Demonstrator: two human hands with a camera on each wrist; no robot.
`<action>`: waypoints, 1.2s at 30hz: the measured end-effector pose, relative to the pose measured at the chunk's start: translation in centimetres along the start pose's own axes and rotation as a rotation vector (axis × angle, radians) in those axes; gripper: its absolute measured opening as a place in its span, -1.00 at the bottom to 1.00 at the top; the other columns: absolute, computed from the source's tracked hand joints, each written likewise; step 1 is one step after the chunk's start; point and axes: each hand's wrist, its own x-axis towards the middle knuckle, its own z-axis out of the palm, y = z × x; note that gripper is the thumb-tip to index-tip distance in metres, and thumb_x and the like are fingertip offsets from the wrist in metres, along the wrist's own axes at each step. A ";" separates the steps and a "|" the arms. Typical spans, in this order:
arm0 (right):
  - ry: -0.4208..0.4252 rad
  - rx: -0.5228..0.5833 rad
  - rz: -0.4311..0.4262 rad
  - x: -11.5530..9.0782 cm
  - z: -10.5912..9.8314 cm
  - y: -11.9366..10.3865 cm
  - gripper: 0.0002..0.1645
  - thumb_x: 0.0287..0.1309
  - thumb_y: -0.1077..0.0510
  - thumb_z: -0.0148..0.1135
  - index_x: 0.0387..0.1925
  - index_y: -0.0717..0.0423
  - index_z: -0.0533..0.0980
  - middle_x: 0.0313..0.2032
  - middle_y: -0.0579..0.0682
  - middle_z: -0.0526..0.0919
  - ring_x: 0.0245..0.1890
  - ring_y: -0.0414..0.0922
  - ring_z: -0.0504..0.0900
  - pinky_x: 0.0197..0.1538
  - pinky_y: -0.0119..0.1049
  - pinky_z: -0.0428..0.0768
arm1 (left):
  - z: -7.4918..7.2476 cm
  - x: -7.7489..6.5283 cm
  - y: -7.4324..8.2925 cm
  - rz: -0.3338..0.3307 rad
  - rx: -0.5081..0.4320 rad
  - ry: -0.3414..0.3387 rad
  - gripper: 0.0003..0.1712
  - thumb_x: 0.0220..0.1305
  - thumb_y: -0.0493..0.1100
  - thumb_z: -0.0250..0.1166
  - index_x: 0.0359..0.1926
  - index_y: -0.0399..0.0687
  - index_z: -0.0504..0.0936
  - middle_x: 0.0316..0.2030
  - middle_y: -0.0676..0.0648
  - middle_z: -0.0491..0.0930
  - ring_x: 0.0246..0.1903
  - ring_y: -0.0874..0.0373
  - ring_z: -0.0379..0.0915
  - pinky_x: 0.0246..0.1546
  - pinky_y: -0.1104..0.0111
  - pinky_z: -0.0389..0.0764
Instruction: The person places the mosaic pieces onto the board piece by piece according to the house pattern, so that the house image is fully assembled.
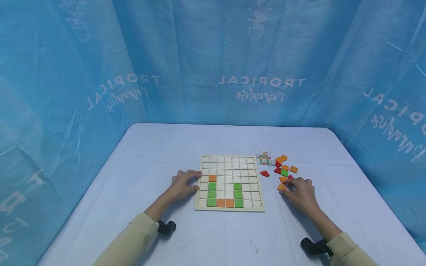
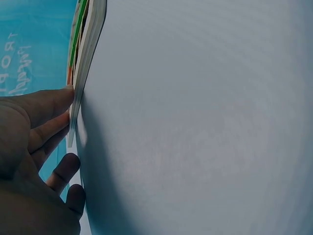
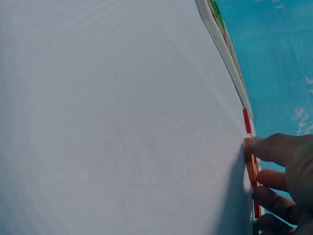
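Note:
A pale wooden grid board (image 1: 229,164) lies flat on the table, holding a column of green tiles (image 1: 211,194) topped by an orange one, a second green column (image 1: 237,194), and orange tiles (image 1: 225,203) between them at the bottom. My left hand (image 1: 181,186) rests its thumb and fingers against the board's left edge; the left wrist view shows the thumb (image 2: 54,103) on that edge. To the board's right, my right hand (image 1: 302,194) reaches over loose tiles. Its thumb touches an orange square tile (image 1: 281,187), and its index finger is at a red piece (image 1: 290,177).
A small pattern card (image 1: 265,158) lies by the board's top right corner. Loose orange, red and green pieces (image 1: 284,173) are scattered beside it, with a red quarter-round piece (image 1: 264,173) nearer the board. Blue printed curtains (image 1: 213,62) enclose the white table (image 1: 166,144).

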 end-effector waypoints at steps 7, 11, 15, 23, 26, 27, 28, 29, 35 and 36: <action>-0.001 0.003 0.007 0.0 0.2 0.2 -0.56 -0.05 0.12 0.48 -0.15 0.32 0.62 -0.25 0.17 0.55 -0.18 0.11 0.32 -0.19 -0.03 0.26 | 0.0 0.0 0.0 0.002 0.002 0.004 -0.48 0.11 -0.17 0.41 0.14 -0.04 0.58 0.21 0.02 0.45 -0.14 0.13 0.19 -0.12 0.12 0.14; -0.004 -0.001 0.003 -0.1 0.3 0.1 -0.57 -0.06 0.12 0.49 -0.17 0.31 0.63 -0.25 0.18 0.54 -0.17 0.11 0.32 -0.19 -0.03 0.27 | 0.1 0.0 -0.1 -0.006 0.002 0.004 -0.48 0.10 -0.16 0.42 0.14 -0.03 0.59 0.21 0.02 0.46 -0.14 0.13 0.19 -0.12 0.13 0.14; -0.016 -0.002 -0.002 -0.1 0.4 0.0 -0.59 -0.05 0.14 0.48 -0.18 0.31 0.63 -0.25 0.17 0.54 -0.16 0.11 0.33 -0.17 -0.01 0.29 | 0.2 0.1 -0.3 -0.003 0.007 0.002 -0.48 0.10 -0.16 0.42 0.13 -0.03 0.59 0.21 0.03 0.46 -0.14 0.13 0.19 -0.12 0.13 0.14; -0.025 0.007 -0.014 0.0 0.5 0.2 -0.60 -0.04 0.15 0.47 -0.17 0.31 0.64 -0.27 0.16 0.54 -0.16 0.11 0.32 -0.17 -0.01 0.29 | 0.1 0.0 -0.2 0.001 0.009 0.002 -0.48 0.10 -0.16 0.42 0.13 -0.04 0.59 0.21 0.02 0.46 -0.14 0.13 0.19 -0.11 0.12 0.14; -0.024 0.014 -0.015 0.2 0.5 0.0 -0.60 -0.05 0.14 0.47 -0.18 0.31 0.64 -0.27 0.15 0.54 -0.15 0.11 0.32 -0.15 0.00 0.29 | 0.1 0.0 -0.2 -0.002 0.009 0.003 -0.48 0.10 -0.15 0.42 0.14 -0.03 0.59 0.21 0.03 0.46 -0.15 0.13 0.19 -0.12 0.14 0.14; -0.024 0.018 -0.016 0.3 0.5 -0.1 -0.60 -0.05 0.14 0.47 -0.18 0.30 0.64 -0.27 0.15 0.54 -0.15 0.11 0.31 -0.15 0.01 0.28 | 0.1 0.0 -0.1 -0.005 0.010 0.004 -0.48 0.10 -0.15 0.42 0.14 -0.02 0.59 0.21 0.03 0.46 -0.15 0.13 0.19 -0.12 0.14 0.14; -0.023 0.024 -0.020 0.4 0.5 -0.2 -0.61 -0.05 0.14 0.47 -0.18 0.30 0.64 -0.27 0.14 0.55 -0.15 0.10 0.31 -0.14 0.01 0.28 | 0.1 0.0 -0.1 -0.005 0.010 0.007 -0.48 0.10 -0.15 0.42 0.14 -0.03 0.59 0.21 0.03 0.46 -0.15 0.14 0.19 -0.12 0.14 0.14; -0.023 0.033 -0.025 0.4 0.5 -0.4 -0.62 -0.05 0.15 0.47 -0.18 0.29 0.65 -0.27 0.13 0.55 -0.15 0.10 0.31 -0.13 0.01 0.27 | 0.1 0.0 -0.1 -0.007 0.011 0.008 -0.48 0.10 -0.15 0.42 0.14 -0.02 0.59 0.21 0.03 0.46 -0.15 0.14 0.19 -0.12 0.14 0.13; -0.030 0.084 -0.081 1.1 1.0 -2.6 -0.68 -0.04 0.20 0.44 -0.20 0.25 0.66 -0.25 0.12 0.60 -0.12 0.09 0.32 -0.12 0.00 0.29 | 0.2 0.2 -0.2 -0.011 0.013 0.001 -0.47 0.11 -0.15 0.42 0.14 -0.02 0.58 0.22 0.03 0.45 -0.13 0.12 0.20 -0.09 0.13 0.15; -0.032 0.090 -0.091 1.3 1.1 -3.1 -0.68 -0.05 0.19 0.46 -0.20 0.24 0.67 -0.24 0.11 0.61 -0.11 0.08 0.32 -0.12 -0.01 0.31 | 0.2 0.2 -0.2 -0.011 0.010 -0.002 -0.47 0.11 -0.15 0.41 0.15 -0.02 0.58 0.22 0.04 0.45 -0.12 0.13 0.20 -0.08 0.12 0.15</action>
